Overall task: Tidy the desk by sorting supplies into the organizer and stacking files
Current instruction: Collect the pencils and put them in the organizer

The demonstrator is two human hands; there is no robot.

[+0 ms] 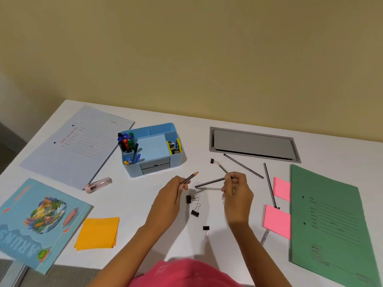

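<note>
holding a pencil point(190, 177) in the left hand point(173, 192), fingers closed round its lower end, sharpened tip pointing up and to the right toward the organizer point(153, 150). right hand point(237, 190) is closed on two more pencils: one point(209, 182) sticks out leftward, nearly level, the other point(222, 168) runs up-left toward a black clip point(212, 161); cannot tell if it touches that clip. both hands are above the white desk point(207, 137), just in front of the organizer.

two loose pencils lie right of the right hand: one point(243, 166) diagonal from upper left to lower right, one point(269, 185) almost straight toward the viewer, its near end just beside the lower pink pad point(276, 221). a pen point(264, 237) pokes out under that pad, mostly hidden. upper pink pad point(281, 188) sits against the green file point(329, 222), whose bottom right corner is cut off by the frame.

three binder clips on the desk between and below the hands: point(191, 198), point(195, 211), point(205, 230).

organizer is blue, markers point(125, 141) upright in its left compartment, clips point(174, 147) in the right one, blue notes in the middle; what lies in the front-left slot is hard to make out. blue file point(76, 146) lies far left, printed text too blurred to read. pink tube point(98, 184) at its near corner. notebook point(37, 220) is cut off at left edge. orange pad point(97, 233) beside it. grey hatch point(253, 145) is set in the desk at the back.
</note>
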